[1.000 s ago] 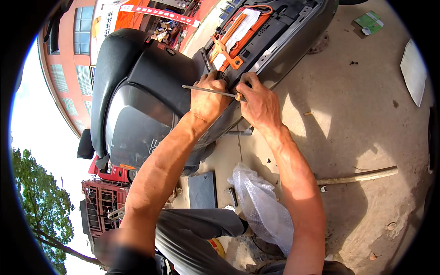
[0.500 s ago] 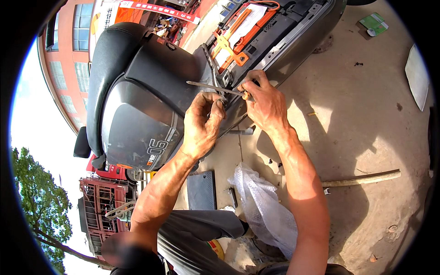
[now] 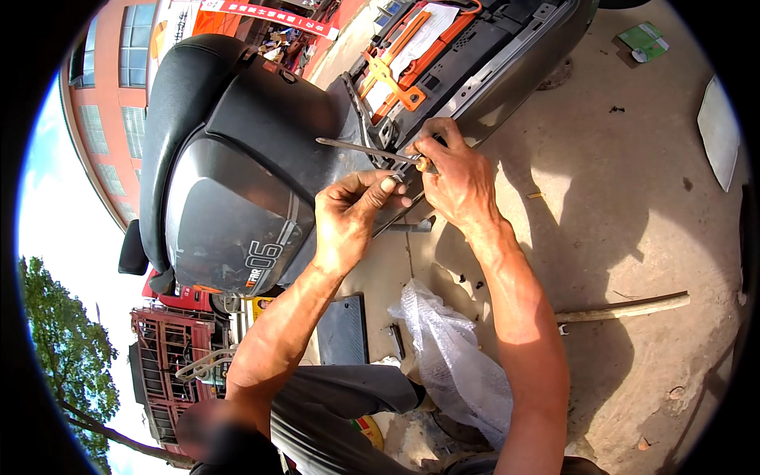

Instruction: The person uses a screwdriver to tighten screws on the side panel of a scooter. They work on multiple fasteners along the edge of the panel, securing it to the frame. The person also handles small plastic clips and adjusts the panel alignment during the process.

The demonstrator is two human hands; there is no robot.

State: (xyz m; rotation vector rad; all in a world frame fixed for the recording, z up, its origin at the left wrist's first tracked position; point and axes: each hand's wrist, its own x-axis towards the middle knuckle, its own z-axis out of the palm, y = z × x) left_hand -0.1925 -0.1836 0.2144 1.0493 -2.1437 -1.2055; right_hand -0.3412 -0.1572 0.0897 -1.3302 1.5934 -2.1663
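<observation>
My right hand point(image 3: 461, 180) is closed around the handle end of a screwdriver point(image 3: 360, 147), whose long metal shaft points left. Just below that shaft, my left hand point(image 3: 342, 226) pinches a small metallic piece between thumb and forefinger; it is too small to name. Both hands hover beside the dark grey electric scooter point(image 3: 229, 202), close to the edge of its opened footboard. Inside the opening lie orange bars and an orange bracket point(image 3: 393, 83), with a white sheet point(image 3: 423, 39) among them.
On the concrete ground below are bubble wrap point(image 3: 451, 348), a dark flat panel point(image 3: 342, 331), and a wooden stick point(image 3: 625, 307). Farther right lie a green and white box point(image 3: 645, 41) and a pale board point(image 3: 719, 134). A red truck point(image 3: 170, 348) stands behind the scooter.
My left hand has shifted slightly up and right, its fingers straightening around the small piece. The right hand still holds the screwdriver in nearly the same place. The scooter sits slightly farther left in view.
</observation>
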